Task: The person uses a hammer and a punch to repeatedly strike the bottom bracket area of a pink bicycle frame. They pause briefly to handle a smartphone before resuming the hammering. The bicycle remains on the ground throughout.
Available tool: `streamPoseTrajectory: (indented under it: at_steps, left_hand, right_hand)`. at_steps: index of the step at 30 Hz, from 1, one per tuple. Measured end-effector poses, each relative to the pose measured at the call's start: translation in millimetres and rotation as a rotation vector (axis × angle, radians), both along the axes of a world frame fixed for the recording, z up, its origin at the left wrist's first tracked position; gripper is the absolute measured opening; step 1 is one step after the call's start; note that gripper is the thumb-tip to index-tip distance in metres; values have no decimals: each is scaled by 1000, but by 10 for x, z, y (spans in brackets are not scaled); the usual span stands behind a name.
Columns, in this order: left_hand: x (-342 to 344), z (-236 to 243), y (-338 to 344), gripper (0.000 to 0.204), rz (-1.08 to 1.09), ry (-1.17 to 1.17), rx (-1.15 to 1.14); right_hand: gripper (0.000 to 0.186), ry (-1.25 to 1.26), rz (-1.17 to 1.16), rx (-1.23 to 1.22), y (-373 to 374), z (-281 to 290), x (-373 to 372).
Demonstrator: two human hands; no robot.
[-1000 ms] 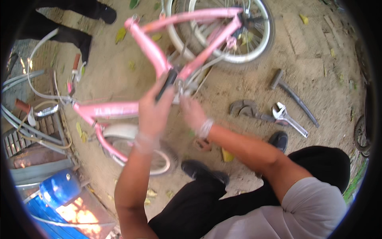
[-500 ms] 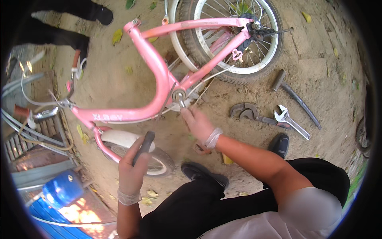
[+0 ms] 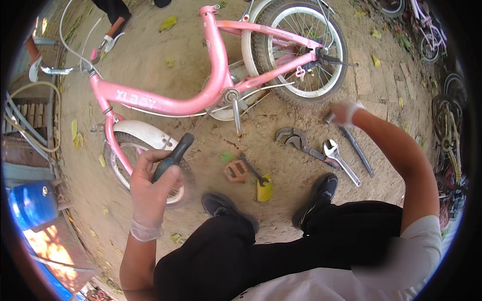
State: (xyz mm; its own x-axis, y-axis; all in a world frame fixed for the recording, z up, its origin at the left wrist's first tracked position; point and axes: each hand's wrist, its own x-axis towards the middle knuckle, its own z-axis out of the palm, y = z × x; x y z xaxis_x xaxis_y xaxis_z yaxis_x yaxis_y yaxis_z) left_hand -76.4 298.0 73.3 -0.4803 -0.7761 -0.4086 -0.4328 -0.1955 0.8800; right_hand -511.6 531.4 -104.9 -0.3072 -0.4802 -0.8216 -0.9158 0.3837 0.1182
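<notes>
Well, left hand [image 3: 150, 183]: gripped a dark-handled tool [image 3: 174, 157]!
Right hand [image 3: 345, 112]: blurred at the hammer [image 3: 356, 149]; couldn't tell its grip.

The thin-gloved right hand [image 3: 344, 113] is a blur over the head of the grey metal hammer [image 3: 357, 151], and from here I cannot tell whether its fingers grip it; the thin-gloved left hand [image 3: 149, 186] hides part of the dark, rounded tool handle [image 3: 179, 151] and of the white-rimmed front wheel [image 3: 114, 168] behind; another person's black-trousered leg [image 3: 113, 9] is cut off by the top edge
</notes>
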Motion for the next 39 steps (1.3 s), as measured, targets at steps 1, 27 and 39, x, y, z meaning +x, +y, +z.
streamPoseTrajectory:
  at_steps: [1,27,39]
  left_hand:
    - [4,-37,16,30,40,27,-29]
    - [-230,-500,158,23,326,25,-220]
    - [-276,-673,466,32,297,-12,-500]
  right_hand:
    - [42,26,38,101,289,-61,-58]
    - [26,-164,-208,-406,749,135,-422]
    - [21,-152,-141,-545,-119,1462,-671]
